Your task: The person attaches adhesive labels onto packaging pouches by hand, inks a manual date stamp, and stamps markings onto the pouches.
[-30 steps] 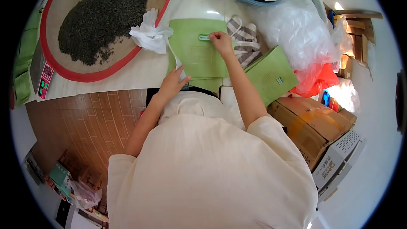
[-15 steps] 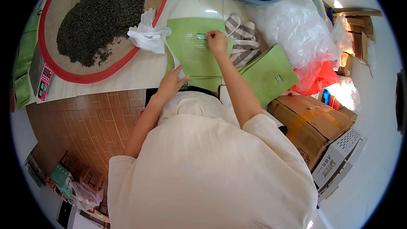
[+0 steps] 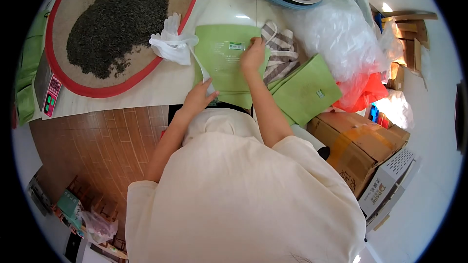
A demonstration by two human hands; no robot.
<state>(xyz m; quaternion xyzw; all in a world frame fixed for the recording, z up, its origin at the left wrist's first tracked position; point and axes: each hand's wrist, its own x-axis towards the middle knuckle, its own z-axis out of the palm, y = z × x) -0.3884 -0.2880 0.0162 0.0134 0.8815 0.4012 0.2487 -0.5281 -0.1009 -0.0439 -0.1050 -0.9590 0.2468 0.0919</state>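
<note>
White strip (image 3: 205, 74) is pinched by left hand (image 3: 196, 99); green bag (image 3: 218, 58) lies just ahead of that hand. Right hand (image 3: 253, 56) is curled at bag's right edge, grip can't be told. Bag could be skewed or creased if edge is tugged.

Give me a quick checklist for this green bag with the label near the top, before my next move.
1. Label on the green bag: ok, on its upper part.
2. Label stuck down firmly: cannot tell.
3. Right hand off the label: ok, it's at the bag's upper right.
4. Left hand at the white strip: ok, though how firmly it grips is unclear.
5. White strip clear of the bag: not ok, it overlaps the left side.
6. Top bag of the right-hand stack labelled: ok.
</note>
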